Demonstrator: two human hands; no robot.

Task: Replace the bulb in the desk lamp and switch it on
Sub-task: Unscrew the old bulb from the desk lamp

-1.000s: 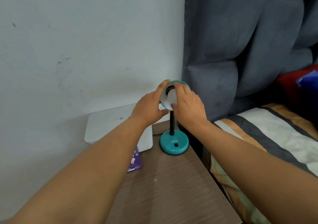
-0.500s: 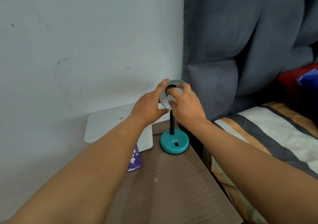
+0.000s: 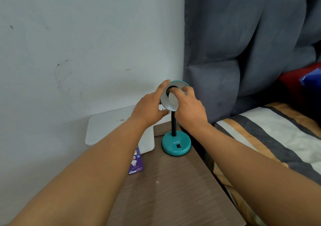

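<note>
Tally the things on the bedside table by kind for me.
Lamp: 1
Bulb: 1, in the lamp's shade, under the right hand
Bulb box: 1
White device: 1
Total: 4

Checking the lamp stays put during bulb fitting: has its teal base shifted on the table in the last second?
No. The teal base sits at the same spot beside the white box, near the table's back edge.

A pale, scuffed plaster wall (image 3: 73,43) is filling the left side, a padded grey-blue fabric headboard (image 3: 243,39) is rising beside it, and a brown wood-grain tabletop (image 3: 173,191) is sitting beside a striped bed (image 3: 278,132).
</note>
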